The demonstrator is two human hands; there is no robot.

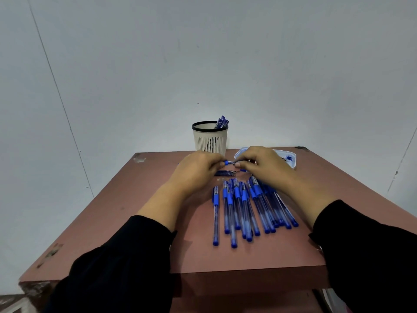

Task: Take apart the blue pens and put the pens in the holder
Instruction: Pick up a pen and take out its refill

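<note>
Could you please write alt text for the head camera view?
Both hands, left hand and right hand, pinch one blue pen between them above a table. More pens lie nearer; a holder with pens stands behind, beside a tray.

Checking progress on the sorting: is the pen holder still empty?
No, the holder at the back of the table already has a few blue pens sticking up past its black rim.

single head cam, wide-angle; looks forward and down over reddish-brown tabletop [140, 213]; close range; pale wall [203, 53] behind
</note>
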